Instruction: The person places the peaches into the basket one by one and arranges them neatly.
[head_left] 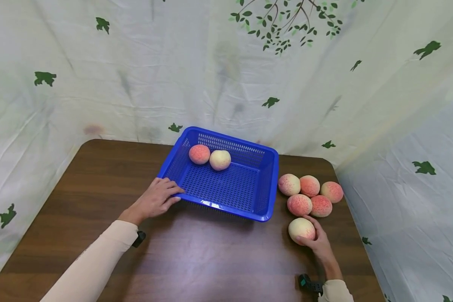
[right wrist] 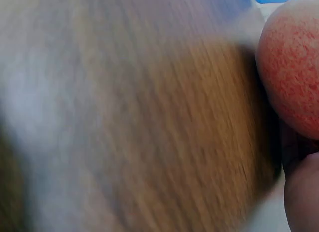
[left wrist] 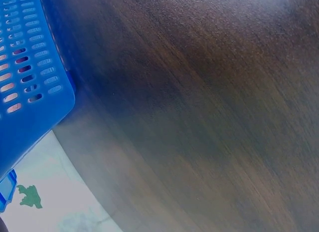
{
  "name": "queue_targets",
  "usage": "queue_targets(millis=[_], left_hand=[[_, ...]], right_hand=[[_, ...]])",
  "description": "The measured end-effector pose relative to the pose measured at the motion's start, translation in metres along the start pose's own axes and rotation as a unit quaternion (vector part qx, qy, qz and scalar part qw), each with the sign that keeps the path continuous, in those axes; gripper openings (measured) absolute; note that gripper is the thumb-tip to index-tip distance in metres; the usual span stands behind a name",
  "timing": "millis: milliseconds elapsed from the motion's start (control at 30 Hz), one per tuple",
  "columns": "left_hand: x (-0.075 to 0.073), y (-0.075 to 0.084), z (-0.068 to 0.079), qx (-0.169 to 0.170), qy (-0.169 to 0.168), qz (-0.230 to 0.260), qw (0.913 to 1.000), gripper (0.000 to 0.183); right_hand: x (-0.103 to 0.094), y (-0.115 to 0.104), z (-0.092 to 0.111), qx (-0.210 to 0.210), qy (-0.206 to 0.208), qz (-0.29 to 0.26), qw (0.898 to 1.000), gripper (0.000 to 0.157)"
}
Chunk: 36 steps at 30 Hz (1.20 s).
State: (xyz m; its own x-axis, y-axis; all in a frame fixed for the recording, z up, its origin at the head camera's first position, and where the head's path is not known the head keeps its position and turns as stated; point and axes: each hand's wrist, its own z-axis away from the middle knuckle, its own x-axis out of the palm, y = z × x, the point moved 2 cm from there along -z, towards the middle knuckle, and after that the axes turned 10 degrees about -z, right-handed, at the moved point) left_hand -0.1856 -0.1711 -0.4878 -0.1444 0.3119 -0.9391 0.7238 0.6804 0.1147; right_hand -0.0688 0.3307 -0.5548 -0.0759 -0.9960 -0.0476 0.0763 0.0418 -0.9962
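Note:
A blue plastic basket (head_left: 219, 188) with slotted sides sits at the back of the table, turned at an angle. Inside it, by the far left wall, lie a pink-red peach (head_left: 199, 154) and a pale cream peach (head_left: 220, 160). My left hand (head_left: 154, 199) grips the rim at the near left corner; the left wrist view shows the basket's side (left wrist: 35, 112) but not the fingers. Over at the right, my right hand (head_left: 320, 243) holds a cream peach with a red blush (head_left: 300, 230), thumb and fingers around its right side. Its red side (right wrist: 294, 67) fills the right wrist view's edge.
Just beyond the right hand, several pink and cream peaches (head_left: 299, 205) lie bunched between the basket and the right edge of the brown wooden table (head_left: 211, 260). A white cloth (head_left: 154, 84) printed with green leaves hangs behind and beside the table.

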Motion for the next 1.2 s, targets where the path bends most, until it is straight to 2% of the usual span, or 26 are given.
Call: queue_targets(millis=[267,700,933,1200], left_hand=[[0.0,0.0,0.0,-0.003,-0.008,-0.002,1.0,0.018],[0.001,0.0,0.001,0.001,0.007,0.002,1.0,0.017],[0.003,-0.001,0.0,0.018,0.03,0.004,0.9994,0.016],[0.002,-0.002,0.0,0.012,0.018,0.007,0.9997,0.016]], right_hand=[[-0.003,0.001,0.0,0.0,-0.007,0.041,0.999,0.069],[-0.003,-0.002,0.001,0.032,0.04,0.05,0.997,0.065],[0.0,-0.014,0.002,0.034,0.058,0.027,0.997,0.059],[0.008,-0.03,-0.002,0.015,0.058,-0.015,0.998,0.052]])
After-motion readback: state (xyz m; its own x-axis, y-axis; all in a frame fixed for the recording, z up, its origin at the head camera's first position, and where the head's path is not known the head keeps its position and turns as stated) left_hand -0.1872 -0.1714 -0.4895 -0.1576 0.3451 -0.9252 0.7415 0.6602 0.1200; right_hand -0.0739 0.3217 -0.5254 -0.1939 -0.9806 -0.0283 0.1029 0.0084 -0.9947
